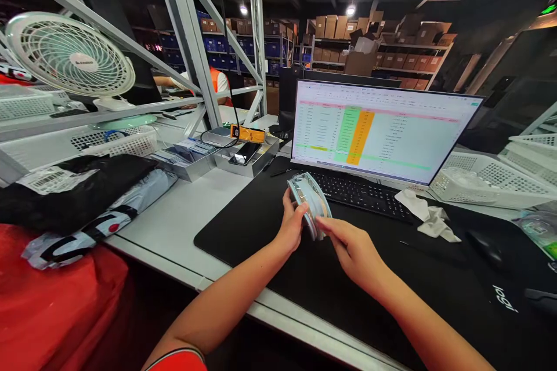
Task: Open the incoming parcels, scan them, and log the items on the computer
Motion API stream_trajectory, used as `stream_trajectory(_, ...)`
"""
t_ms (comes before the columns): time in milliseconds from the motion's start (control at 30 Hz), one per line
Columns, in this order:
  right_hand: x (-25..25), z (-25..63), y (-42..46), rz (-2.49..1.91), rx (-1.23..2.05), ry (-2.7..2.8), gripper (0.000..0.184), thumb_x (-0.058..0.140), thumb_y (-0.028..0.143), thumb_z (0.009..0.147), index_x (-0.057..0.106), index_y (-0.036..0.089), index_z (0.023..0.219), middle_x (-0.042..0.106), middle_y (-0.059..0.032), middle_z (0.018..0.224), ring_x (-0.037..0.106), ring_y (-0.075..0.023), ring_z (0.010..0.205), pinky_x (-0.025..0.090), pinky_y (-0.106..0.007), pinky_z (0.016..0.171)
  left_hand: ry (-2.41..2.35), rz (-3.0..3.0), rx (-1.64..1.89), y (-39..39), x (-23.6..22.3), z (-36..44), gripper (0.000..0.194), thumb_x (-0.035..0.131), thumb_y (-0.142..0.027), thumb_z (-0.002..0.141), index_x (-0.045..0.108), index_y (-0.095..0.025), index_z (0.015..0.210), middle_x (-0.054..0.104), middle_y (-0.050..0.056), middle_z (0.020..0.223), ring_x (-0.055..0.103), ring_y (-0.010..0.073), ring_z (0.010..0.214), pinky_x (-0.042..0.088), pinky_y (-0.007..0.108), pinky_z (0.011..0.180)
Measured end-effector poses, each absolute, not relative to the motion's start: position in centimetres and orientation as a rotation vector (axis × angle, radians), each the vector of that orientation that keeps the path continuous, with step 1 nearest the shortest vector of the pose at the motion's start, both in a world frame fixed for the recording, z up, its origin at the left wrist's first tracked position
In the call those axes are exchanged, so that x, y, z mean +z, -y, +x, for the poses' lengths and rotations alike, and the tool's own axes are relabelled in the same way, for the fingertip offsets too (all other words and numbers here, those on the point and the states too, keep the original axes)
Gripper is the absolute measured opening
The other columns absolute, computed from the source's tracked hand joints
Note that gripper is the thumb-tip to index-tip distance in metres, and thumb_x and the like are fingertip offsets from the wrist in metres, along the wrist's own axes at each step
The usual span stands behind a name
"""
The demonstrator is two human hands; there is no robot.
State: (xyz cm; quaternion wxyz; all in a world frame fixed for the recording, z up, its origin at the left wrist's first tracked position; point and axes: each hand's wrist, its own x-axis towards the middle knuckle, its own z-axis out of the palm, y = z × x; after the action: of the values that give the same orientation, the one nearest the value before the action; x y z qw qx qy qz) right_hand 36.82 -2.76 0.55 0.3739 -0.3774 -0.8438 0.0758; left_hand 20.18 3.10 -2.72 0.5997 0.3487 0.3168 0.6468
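A pale blue, round spool-like object point(314, 200) with rims on both sides is held upright over the black desk mat point(243, 223). My left hand point(292, 223) grips its left side, with the thumb lying across the near face. Against its lower right edge my right hand point(352, 243) is closed, thumb and index finger pinched at the rim. Whether the right fingertips hold a loose end there is too small to tell. Just behind the spool-like object lies a black keyboard point(357, 191).
A monitor point(383, 133) showing a spreadsheet stands behind the keyboard. Crumpled white tissue point(429, 214) and a mouse point(485, 249) lie to the right. Black and grey parcels point(78, 185), metal trays point(191, 165) and a fan point(72, 58) are on the left. Another person's orange vest point(215, 78) shows behind the frame.
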Motion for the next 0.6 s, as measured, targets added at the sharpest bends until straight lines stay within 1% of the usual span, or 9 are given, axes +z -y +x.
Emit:
stream_trajectory(100, -0.5, 37.1, 1.0, -0.929, 0.217, 2.075, 0.054, 0.034, 0.007, 0.093, 0.056, 0.018, 0.14, 0.063, -0.0116, 0.137, 0.061, -0.0193, 0.126, 0.053, -0.039, 0.106, -0.762, 0.8, 1.445, -2.9, -2.9, 20.5, 0.092, 0.074, -0.048, 0.073, 0.021, -0.032, 0.147, 0.057, 0.008, 0.13, 0.063, 0.0282, 0.115, 0.056, 0.046, 0.092)
stream_trajectory(200, -1.3, 37.4, -0.5, -1.089, 0.194, 2.007, 0.047, 0.038, 0.013, 0.095, 0.057, 0.015, 0.138, 0.063, -0.0138, 0.136, 0.061, -0.0211, 0.126, 0.052, -0.04, 0.106, -0.711, 0.87, 1.384, -2.8, -3.3, 20.9, 0.094, 0.074, -0.049, 0.072, 0.016, -0.033, 0.145, 0.051, 0.01, 0.14, 0.057, 0.0308, 0.126, 0.054, 0.049, 0.097)
stream_trajectory(267, -1.1, 37.8, -1.0, -1.22, 0.211, 1.987, 0.038, 0.05, 0.021, 0.094, 0.061, 0.016, 0.13, 0.068, -0.0124, 0.129, 0.065, -0.0222, 0.117, 0.054, -0.037, 0.099, -0.659, 0.966, 1.374, -2.8, -3.8, 21.1, 0.095, 0.074, -0.05, 0.071, 0.016, -0.031, 0.145, 0.047, 0.011, 0.145, 0.051, 0.0324, 0.135, 0.049, 0.051, 0.105)
stream_trajectory(300, -0.9, 38.1, -1.0, -1.285, 0.227, 1.991, 0.037, 0.058, 0.024, 0.09, 0.063, 0.017, 0.126, 0.07, -0.0114, 0.124, 0.067, -0.0227, 0.111, 0.055, -0.035, 0.093, -0.642, 1.023, 1.386, -2.9, -4.1, 21.2, 0.098, 0.074, -0.051, 0.07, 0.015, -0.03, 0.145, 0.044, 0.013, 0.146, 0.046, 0.033, 0.139, 0.045, 0.052, 0.11)
stream_trajectory(333, -0.7, 38.4, -1.0, -1.341, 0.244, 2.006, 0.04, 0.066, 0.027, 0.085, 0.063, 0.018, 0.124, 0.071, -0.0107, 0.12, 0.068, -0.0233, 0.106, 0.056, -0.034, 0.088, -0.633, 1.086, 1.403, -2.9, -4.3, 21.3, 0.101, 0.076, -0.051, 0.069, 0.014, -0.028, 0.145, 0.042, 0.014, 0.148, 0.042, 0.0336, 0.142, 0.04, 0.052, 0.114)
stream_trajectory(400, -0.2, 38.9, -0.9, -1.432, 0.266, 2.06, 0.054, 0.075, 0.03, 0.077, 0.06, 0.018, 0.128, 0.071, -0.0106, 0.118, 0.069, -0.0244, 0.102, 0.054, -0.033, 0.082, -0.64, 1.207, 1.432, -3.0, -4.7, 21.4, 0.108, 0.078, -0.054, 0.065, 0.011, -0.025, 0.145, 0.039, 0.016, 0.15, 0.036, 0.0344, 0.146, 0.034, 0.051, 0.119)
stream_trajectory(467, 0.2, 39.2, -0.6, -1.534, 0.219, 2.131, 0.063, 0.077, 0.034, 0.074, 0.057, 0.016, 0.132, 0.071, -0.0113, 0.114, 0.069, -0.0262, 0.099, 0.052, -0.033, 0.078, -0.651, 1.282, 1.431, -2.9, -5.0, 21.6, 0.112, 0.079, -0.057, 0.064, 0.009, -0.023, 0.145, 0.036, 0.018, 0.152, 0.035, 0.0347, 0.147, 0.033, 0.05, 0.12)
stream_trajectory(500, 0.3, 39.3, -0.5, -1.591, 0.158, 2.164, 0.063, 0.076, 0.036, 0.075, 0.057, 0.015, 0.131, 0.072, -0.0117, 0.111, 0.069, -0.0272, 0.097, 0.051, -0.033, 0.077, -0.657, 1.293, 1.418, -2.8, -5.2, 21.7, 0.111, 0.078, -0.058, 0.066, 0.009, -0.023, 0.145, 0.035, 0.019, 0.152, 0.035, 0.0346, 0.146, 0.033, 0.05, 0.119)
stream_trajectory(600, 0.6, 39.1, -0.3, -1.715, -0.076, 2.227, 0.052, 0.069, 0.043, 0.08, 0.063, 0.016, 0.123, 0.073, -0.0124, 0.103, 0.07, -0.0288, 0.09, 0.047, -0.033, 0.069, -0.674, 1.286, 1.402, -2.3, -5.5, 22.1, 0.103, 0.075, -0.058, 0.07, 0.01, -0.025, 0.143, 0.035, 0.018, 0.153, 0.037, 0.0327, 0.146, 0.033, 0.049, 0.12)
